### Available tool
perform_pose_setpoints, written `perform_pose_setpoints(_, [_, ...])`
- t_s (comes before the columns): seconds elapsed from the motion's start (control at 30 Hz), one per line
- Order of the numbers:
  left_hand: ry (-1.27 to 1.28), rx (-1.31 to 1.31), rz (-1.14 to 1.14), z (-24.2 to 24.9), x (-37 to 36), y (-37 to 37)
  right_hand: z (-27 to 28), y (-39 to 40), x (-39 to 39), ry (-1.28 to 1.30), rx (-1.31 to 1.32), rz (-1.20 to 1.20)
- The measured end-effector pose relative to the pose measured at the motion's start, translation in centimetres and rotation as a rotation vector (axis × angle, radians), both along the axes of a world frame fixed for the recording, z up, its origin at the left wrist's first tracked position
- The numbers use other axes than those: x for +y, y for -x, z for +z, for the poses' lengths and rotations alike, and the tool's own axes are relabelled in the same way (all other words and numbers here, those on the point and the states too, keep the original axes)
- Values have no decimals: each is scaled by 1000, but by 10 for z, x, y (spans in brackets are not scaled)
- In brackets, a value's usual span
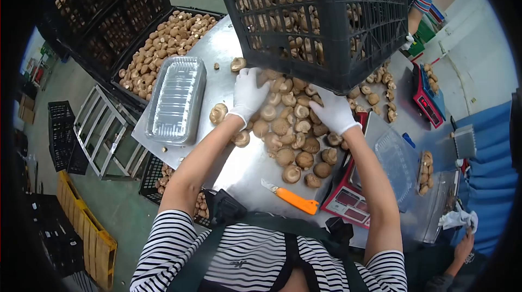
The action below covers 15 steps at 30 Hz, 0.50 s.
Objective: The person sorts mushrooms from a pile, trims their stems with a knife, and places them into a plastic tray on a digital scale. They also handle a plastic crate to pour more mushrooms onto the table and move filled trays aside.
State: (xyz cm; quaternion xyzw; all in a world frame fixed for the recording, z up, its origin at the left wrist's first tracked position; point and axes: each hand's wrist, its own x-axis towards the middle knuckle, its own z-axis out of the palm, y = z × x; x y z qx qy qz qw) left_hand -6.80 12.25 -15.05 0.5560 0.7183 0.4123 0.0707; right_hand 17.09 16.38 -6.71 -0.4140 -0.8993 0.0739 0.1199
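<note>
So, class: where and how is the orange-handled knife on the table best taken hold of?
Probably take the knife by its orange handle, from above on the wearer's side, with the right hand: it lies flat, blade pointing left and away from the wearer.

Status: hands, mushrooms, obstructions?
Left hand at left edge of mushroom pile, right hand at its right. Pile loose on metal table. Black crate close on far side; orange-handled knife on near side.

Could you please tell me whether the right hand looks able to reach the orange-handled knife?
Probably yes: the orange-handled knife lies uncovered on the metal table, though the right hand, at the mushrooms, would likely need to draw back towards the body.
</note>
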Motion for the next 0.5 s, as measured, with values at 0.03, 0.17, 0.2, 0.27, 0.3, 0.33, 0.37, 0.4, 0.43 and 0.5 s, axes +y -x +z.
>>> perform_pose_setpoints(0.03, [-6, 9, -2, 0, -1, 2, -8, 6, 12, 19, -29, -66])
perform_pose_setpoints(0.17, [65, 25, -26, 4, -2, 6, -35, 38, 29, -213, -75, -101])
perform_pose_setpoints(0.2, [65, 14, -34, 4, -4, 6, -40, 40, 30, -268, -103, -88])
perform_pose_setpoints(0.27, [65, -5, -55, 7, -6, 8, -51, 36, 38, -336, -107, -45])
perform_pose_setpoints(0.3, [66, -14, -63, 8, -8, 8, -57, 33, 43, -375, -108, -25])
perform_pose_setpoints(0.33, [66, -24, -73, 7, -10, 9, -53, 33, 41, -346, -88, -42])
perform_pose_setpoints(0.37, [67, -35, -83, 7, -11, 9, -49, 33, 39, -317, -68, -59])
perform_pose_setpoints(0.4, [56, -48, -87, 7, -12, 9, -46, 32, 36, -285, -49, -75])
perform_pose_setpoints(0.43, [45, -61, -90, 6, -13, 10, -41, 32, 31, -203, 4, -127])
perform_pose_setpoints(0.5, [18, -92, -114, 3, -15, 12, -33, 30, 22, -39, 103, -226])
